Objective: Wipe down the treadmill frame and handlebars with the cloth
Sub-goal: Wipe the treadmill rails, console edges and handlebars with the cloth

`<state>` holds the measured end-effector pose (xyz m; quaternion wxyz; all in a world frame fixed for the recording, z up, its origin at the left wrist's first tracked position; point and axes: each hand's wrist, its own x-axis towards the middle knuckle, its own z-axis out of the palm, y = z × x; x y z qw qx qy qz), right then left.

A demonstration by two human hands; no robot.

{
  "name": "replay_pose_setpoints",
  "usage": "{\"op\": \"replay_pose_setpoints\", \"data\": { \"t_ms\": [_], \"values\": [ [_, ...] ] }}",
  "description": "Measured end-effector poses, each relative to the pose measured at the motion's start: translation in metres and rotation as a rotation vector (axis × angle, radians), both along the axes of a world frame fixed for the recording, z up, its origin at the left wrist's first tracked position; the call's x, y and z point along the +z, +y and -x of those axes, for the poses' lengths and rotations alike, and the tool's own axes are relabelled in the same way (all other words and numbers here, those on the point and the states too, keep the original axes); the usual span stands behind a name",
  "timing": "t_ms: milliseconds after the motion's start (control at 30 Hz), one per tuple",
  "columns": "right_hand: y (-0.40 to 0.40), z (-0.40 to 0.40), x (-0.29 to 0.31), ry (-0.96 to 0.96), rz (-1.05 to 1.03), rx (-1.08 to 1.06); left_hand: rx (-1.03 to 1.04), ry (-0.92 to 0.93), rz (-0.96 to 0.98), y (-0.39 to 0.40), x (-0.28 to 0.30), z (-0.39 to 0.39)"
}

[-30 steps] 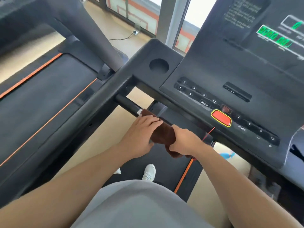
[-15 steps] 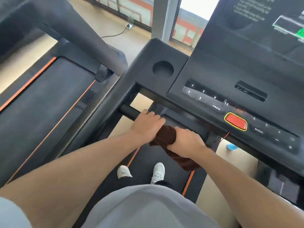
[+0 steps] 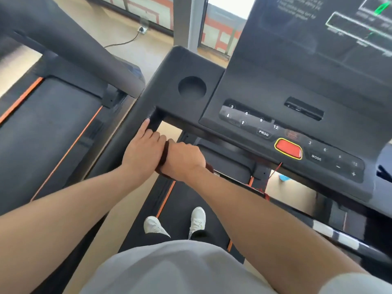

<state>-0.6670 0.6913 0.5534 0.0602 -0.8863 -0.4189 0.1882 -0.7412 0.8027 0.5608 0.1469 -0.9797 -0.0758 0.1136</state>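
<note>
The right hand curls its fingers round the dark brown cloth on the black handlebar; the left hand rests beside it, fingers fairly straight. The cloth could jam in the frame corner, and the red safety cord nearby could snag.

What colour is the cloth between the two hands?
Dark brown. The cloth shows only as a thin strip in the head view, the sole view.

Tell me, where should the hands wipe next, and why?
Probably slide the cloth right along the bar. Both hands, left hand and right hand, sit bunched at the bar's left end by the frame, and the bar's right stretch lies bare.
</note>
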Motion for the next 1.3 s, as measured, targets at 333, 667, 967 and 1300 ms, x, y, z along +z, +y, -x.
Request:
{"op": "replay_pose_setpoints", "data": {
  "t_ms": [333, 667, 967, 1300],
  "values": [
    [-0.057, -0.024, 0.003, 0.299, 0.018, -0.021, 0.079, 0.122, 0.008, -0.04, 0.006, -0.018],
    [-0.164, -0.035, 0.021, 0.144, 0.112, -0.05, 0.013, 0.089, 0.319, -0.147, 0.002, -0.047],
    [-0.188, -0.039, 0.016, 0.078, 0.149, -0.03, 0.056, 0.044, 0.337, -0.175, 0.0, -0.049],
    [-0.144, -0.023, 0.003, -0.045, 0.105, -0.004, 0.129, -0.063, 0.323, -0.125, 0.001, -0.025]
  ]
}}
